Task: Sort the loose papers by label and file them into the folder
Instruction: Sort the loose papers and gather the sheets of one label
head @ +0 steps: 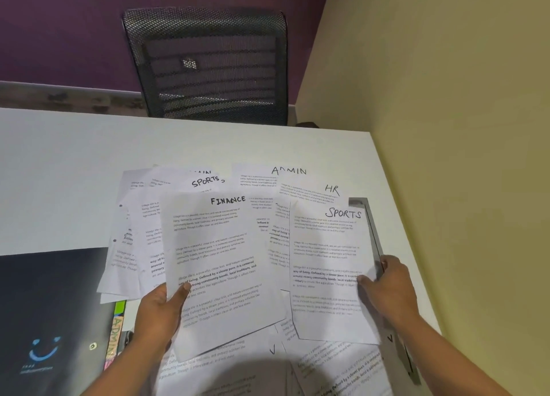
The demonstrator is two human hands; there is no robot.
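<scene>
Loose printed papers lie spread over the white table [59,163]. My left hand [160,312] holds up a sheet headed FINANCE [217,264] by its lower left edge. My right hand [390,288] grips the right edge of a sheet headed SPORTS [327,261], lifted slightly above the pile. Behind them lie sheets headed ADMIN [285,172], HR [324,192] and another SPORTS sheet [205,181]. A dark folder [53,306] with a blue smile logo lies at the lower left, with coloured divider tabs [116,333], one marked ADMIN, at its right edge.
A black mesh office chair [208,65] stands behind the table's far edge. A yellow wall [461,128] runs along the table's right side. A grey flat object [372,226] lies under the papers by the right edge. More printed sheets [336,369] lie nearest me.
</scene>
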